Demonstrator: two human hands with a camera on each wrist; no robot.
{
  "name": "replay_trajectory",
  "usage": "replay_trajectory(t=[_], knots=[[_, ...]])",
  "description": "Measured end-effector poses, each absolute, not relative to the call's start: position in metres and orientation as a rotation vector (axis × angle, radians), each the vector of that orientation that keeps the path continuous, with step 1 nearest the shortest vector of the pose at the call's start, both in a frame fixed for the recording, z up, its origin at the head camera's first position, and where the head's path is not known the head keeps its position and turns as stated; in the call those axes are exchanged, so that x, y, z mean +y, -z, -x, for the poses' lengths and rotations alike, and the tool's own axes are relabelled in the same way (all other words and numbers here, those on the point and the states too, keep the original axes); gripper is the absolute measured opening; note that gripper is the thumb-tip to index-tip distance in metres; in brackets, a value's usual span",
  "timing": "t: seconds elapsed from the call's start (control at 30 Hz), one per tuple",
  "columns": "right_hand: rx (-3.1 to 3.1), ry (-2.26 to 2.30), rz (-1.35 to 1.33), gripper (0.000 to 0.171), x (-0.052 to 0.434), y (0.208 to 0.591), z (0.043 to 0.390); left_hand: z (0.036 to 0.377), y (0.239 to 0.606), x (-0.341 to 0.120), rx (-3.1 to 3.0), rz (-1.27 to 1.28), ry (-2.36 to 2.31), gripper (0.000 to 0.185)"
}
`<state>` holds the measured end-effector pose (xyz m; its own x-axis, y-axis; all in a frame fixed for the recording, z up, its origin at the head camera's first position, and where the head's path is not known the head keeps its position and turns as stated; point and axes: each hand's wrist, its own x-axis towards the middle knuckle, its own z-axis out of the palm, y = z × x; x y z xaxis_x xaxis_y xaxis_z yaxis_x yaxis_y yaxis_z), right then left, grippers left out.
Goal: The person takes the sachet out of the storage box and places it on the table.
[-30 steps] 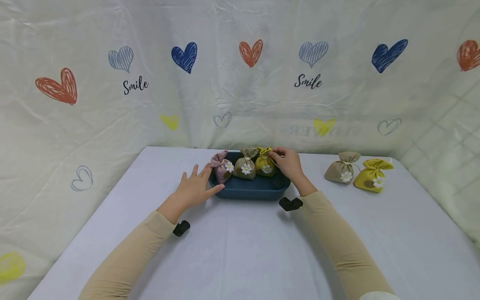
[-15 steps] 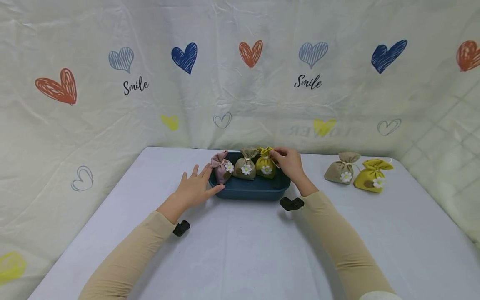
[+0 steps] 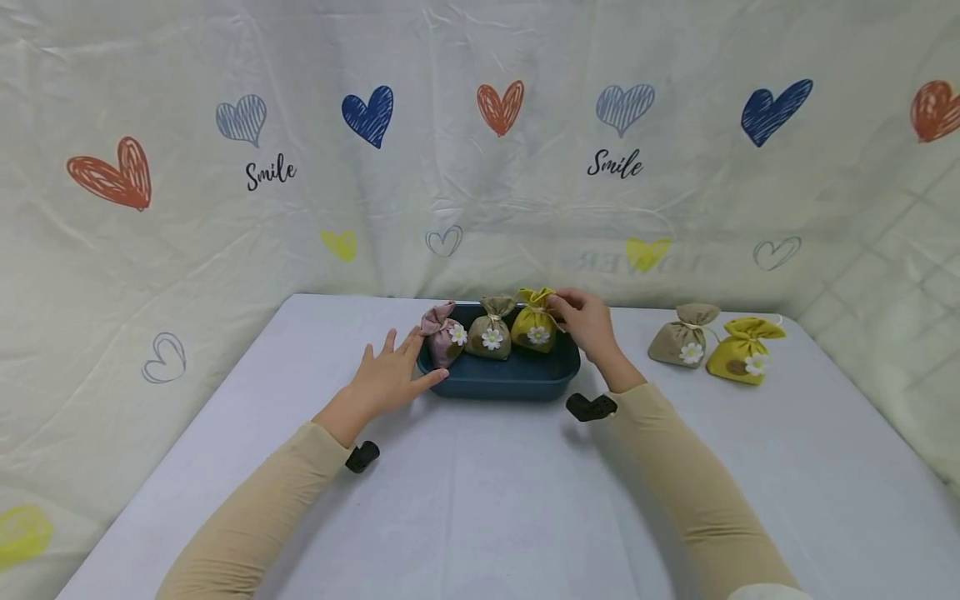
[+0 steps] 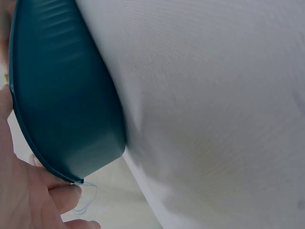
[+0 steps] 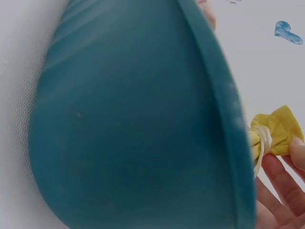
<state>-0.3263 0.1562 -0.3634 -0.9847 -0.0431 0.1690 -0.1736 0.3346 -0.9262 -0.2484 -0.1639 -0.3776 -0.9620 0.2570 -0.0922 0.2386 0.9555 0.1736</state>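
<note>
A dark teal tray (image 3: 502, 382) sits at the far middle of the white table. In it stand a pink sachet bag (image 3: 444, 335), a khaki bag (image 3: 491, 331) and a yellow bag (image 3: 534, 325), each with a daisy on it. My right hand (image 3: 585, 321) pinches the tied top of the yellow bag, which leans to the right; the right wrist view shows the yellow top (image 5: 276, 133) by my fingers above the tray's rim (image 5: 224, 90). With straight fingers my left hand (image 3: 390, 375) rests against the tray's left end (image 4: 62, 105).
To the right of the tray, a second khaki bag (image 3: 684, 337) and a second yellow bag (image 3: 742, 350) stand on the table. A cloth backdrop printed with hearts hangs behind and around the table (image 3: 480, 500).
My right hand has shifted slightly right and back, pulling the yellow bag a little away from the khaki one. The left hand has stayed where it was.
</note>
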Motion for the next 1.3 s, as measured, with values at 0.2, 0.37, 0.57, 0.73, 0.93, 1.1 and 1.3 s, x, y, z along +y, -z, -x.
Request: replay_trajectory(t=[0.2,0.37,0.57,0.73,0.93,1.1,1.3], knots=[[-2.466,-1.777,-0.216,0.040,0.160,0.354,0.322,0.249,0.378,-0.163,2.992,-0.379,-0.243,0.093],[-2.462,-1.790,-0.243,0.041,0.163,0.347,0.318,0.249,0.379,-0.164,2.994,-0.378,-0.241,0.093],[-2.489,-1.747,-0.268,0.040,0.166,0.341,0.314,0.250,0.381,-0.165,2.997,-0.379,-0.228,0.094],[-2.509,-1.728,-0.286,0.040,0.169,0.338,0.309,0.250,0.382,-0.165,2.997,-0.379,-0.229,0.093],[-2.508,-1.736,-0.316,0.041,0.172,0.333,0.303,0.249,0.382,-0.165,2.997,-0.376,-0.254,0.093],[-2.516,-1.761,-0.319,0.041,0.174,0.331,0.299,0.249,0.382,-0.164,2.999,-0.384,-0.238,0.093],[-2.514,-1.762,-0.330,0.040,0.179,0.328,0.297,0.249,0.381,-0.164,2.999,-0.386,-0.238,0.093]])
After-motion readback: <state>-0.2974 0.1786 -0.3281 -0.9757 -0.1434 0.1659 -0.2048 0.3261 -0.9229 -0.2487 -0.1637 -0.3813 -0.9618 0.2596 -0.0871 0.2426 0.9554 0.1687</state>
